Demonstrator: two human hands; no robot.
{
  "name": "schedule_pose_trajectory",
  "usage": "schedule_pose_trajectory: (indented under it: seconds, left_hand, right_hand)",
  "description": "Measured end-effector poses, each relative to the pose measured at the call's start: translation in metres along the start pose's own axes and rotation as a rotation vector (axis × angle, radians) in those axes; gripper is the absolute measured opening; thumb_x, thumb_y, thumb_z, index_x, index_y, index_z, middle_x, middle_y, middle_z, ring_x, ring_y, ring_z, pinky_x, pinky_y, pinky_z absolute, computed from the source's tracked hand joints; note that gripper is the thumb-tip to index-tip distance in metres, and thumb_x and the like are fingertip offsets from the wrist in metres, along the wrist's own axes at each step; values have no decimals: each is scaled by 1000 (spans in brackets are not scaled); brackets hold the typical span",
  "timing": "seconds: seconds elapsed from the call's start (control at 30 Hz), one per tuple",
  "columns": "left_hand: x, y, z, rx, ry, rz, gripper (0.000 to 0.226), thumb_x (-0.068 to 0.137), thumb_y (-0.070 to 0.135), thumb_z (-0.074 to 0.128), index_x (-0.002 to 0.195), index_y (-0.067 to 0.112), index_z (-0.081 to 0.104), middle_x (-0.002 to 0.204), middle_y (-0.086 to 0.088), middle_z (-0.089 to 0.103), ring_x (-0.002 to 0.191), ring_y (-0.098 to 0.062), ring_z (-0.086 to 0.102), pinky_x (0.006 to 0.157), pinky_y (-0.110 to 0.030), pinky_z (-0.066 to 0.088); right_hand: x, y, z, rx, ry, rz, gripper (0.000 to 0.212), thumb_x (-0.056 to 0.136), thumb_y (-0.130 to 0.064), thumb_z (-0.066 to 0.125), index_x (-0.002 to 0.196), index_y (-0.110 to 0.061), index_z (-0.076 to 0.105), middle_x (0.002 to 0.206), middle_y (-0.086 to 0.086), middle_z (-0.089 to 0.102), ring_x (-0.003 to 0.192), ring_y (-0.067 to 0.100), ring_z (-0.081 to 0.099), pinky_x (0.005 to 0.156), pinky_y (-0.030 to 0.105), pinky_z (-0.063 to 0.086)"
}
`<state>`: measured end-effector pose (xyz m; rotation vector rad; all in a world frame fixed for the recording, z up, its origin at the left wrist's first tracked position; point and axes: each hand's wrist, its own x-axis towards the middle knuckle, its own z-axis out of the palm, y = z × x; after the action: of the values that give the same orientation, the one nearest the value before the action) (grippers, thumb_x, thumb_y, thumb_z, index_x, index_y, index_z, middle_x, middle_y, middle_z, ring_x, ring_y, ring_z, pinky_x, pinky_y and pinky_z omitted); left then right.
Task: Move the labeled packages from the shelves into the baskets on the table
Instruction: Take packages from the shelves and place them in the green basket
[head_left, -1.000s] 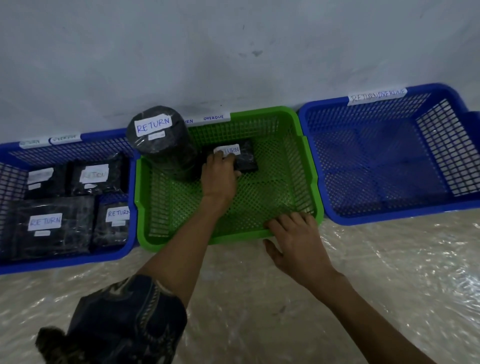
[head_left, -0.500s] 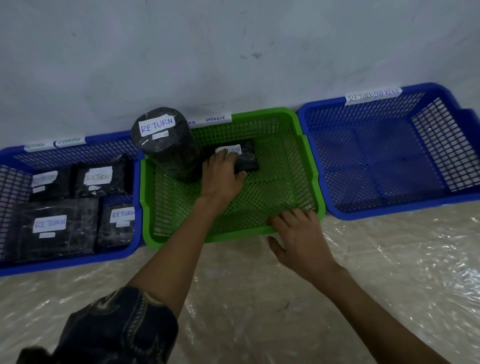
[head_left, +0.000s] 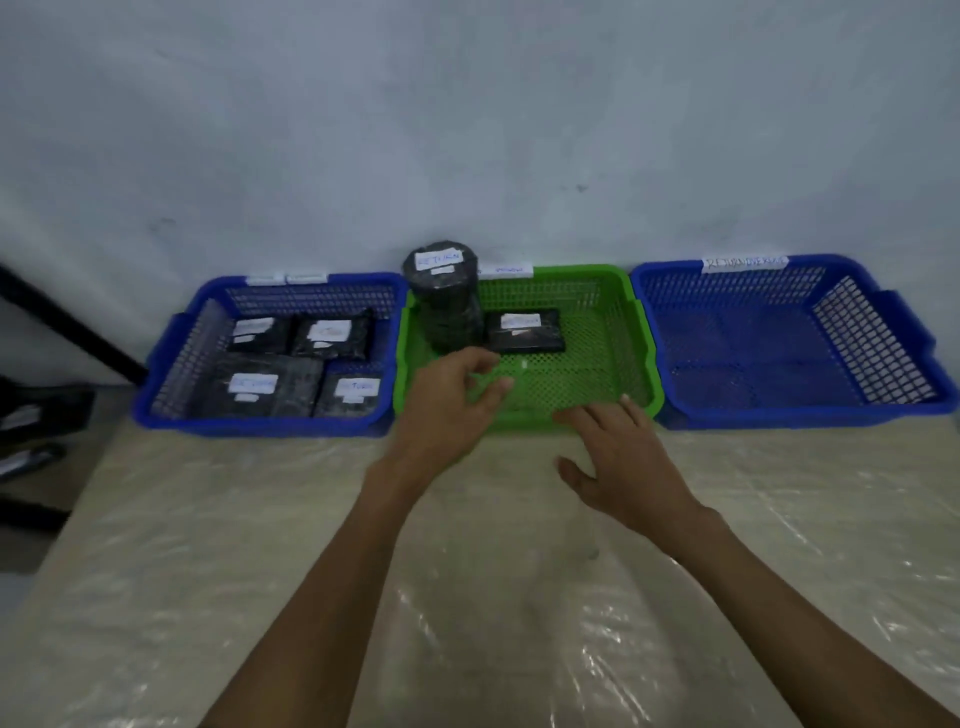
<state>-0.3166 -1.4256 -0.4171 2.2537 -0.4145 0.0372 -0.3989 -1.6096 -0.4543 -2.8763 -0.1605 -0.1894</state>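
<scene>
Two black packages sit in the green basket. A flat package with a white label lies on its floor toward the back. A tall round package stands upright in its back left corner, just beside the flat one.

The left grip hangs over the near left part of the green basket, released, its fingers loosely curled and holding nothing. The flat package lies beyond those fingertips and apart from them, toward the back of the green basket. The round package stands just past the knuckles, also free of the hand.

The right grip is released too, palm down, fingers straight and spread, with the fingertips at the near rim of the green basket. Whether they touch the rim I cannot tell.

Just to the left of the green basket, the left blue basket holds four labelled parcels lying flat. Just to the right of the green basket stands the right blue basket, with a white tag on its back rim.

All three rest on a desk covered in clear plastic film. Behind the green basket rises a pale wall.
</scene>
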Motion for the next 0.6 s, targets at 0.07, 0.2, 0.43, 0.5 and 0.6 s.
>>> schedule_pose_trajectory:
  seconds: [0.07,0.2,0.43,0.5,0.6]
  left_hand:
    - [-42,6,-25,-18,36,-13,26,85,28,71,106,14,68,94,5,67,82,-13,62,75,-25,49]
    - [-126,11,-81,5,36,-51,26,84,31,71,106,18,68,93,7,68,82,-12,65,75,-25,49]
    - [-260,-4,-191,40,199,-169,31,83,40,69,111,28,65,101,17,65,90,2,60,75,-7,42]
    - [-294,-15,-224,54,245,-180,32,83,40,69,112,29,65,102,18,65,92,3,58,76,-8,41]
    - [-344,-36,-275,54,276,-203,30,82,38,70,110,28,66,101,17,66,90,3,59,76,-9,42]
  right_hand:
    - [-20,-23,-14,8,-3,-38,42,78,-39,57,114,-17,59,101,4,65,96,28,62,101,44,36]
    - [-58,-80,-46,38,-64,-108,43,84,-36,62,124,-22,53,120,0,60,114,23,53,103,37,28]
    - [-104,-203,-75,119,-49,-275,43,84,-35,64,124,-22,53,120,-2,59,112,22,54,99,35,34]
    - [-115,-246,-75,134,-41,-310,42,85,-35,63,124,-23,52,121,-3,59,113,21,54,99,34,33]
    - [-130,-313,-71,161,-56,-346,42,87,-37,59,126,-25,50,122,-6,57,113,17,53,98,31,32]
